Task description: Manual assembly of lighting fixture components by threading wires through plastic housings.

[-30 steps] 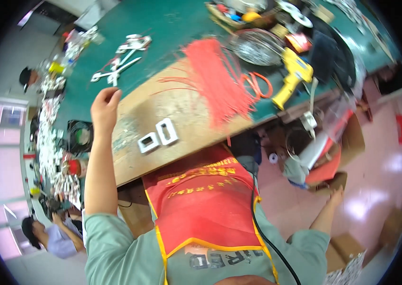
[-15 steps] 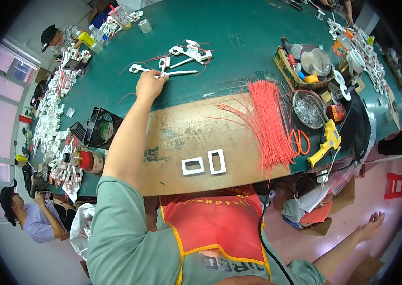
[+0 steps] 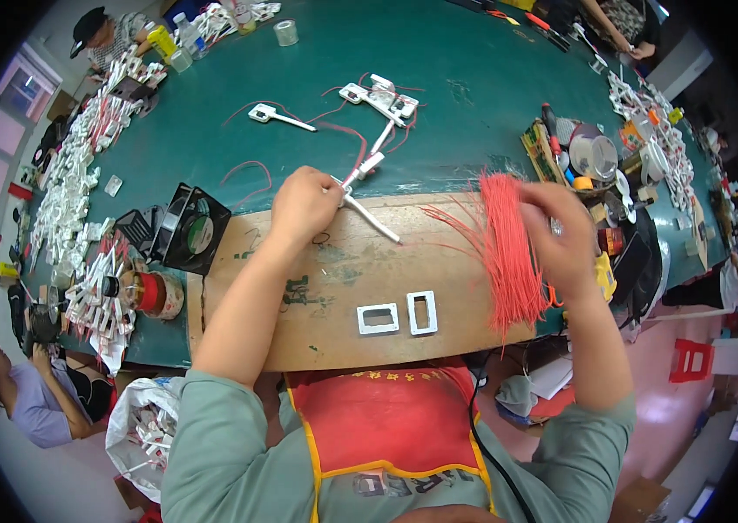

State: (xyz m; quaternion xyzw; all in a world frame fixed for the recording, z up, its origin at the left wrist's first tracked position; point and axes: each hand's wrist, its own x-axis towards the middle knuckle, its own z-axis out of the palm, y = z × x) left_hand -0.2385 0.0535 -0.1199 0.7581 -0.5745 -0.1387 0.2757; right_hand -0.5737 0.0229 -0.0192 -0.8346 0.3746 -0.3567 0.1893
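Observation:
My left hand (image 3: 303,206) is closed on a white plastic part with a long stem (image 3: 367,213) and a red wire trailing from it, at the far edge of the brown board (image 3: 334,296). My right hand (image 3: 561,235) rests on a thick bundle of red wires (image 3: 504,253) lying at the board's right end, fingers curled into the strands. Two small white rectangular frames (image 3: 399,315) lie on the board near me. More white parts with red wires (image 3: 382,96) lie farther out on the green table (image 3: 456,52).
A black square fan (image 3: 193,228) and a red tape roll (image 3: 151,293) sit left of the board. Piles of white parts (image 3: 68,174) line the left table edge. A tray of tools and tins (image 3: 582,152) stands right. Other people sit at the far left and the near left.
My view swung back over the board. My left hand drew back from the far white parts, bringing one onto the board's far edge. My right hand came up onto the red wire bundle.

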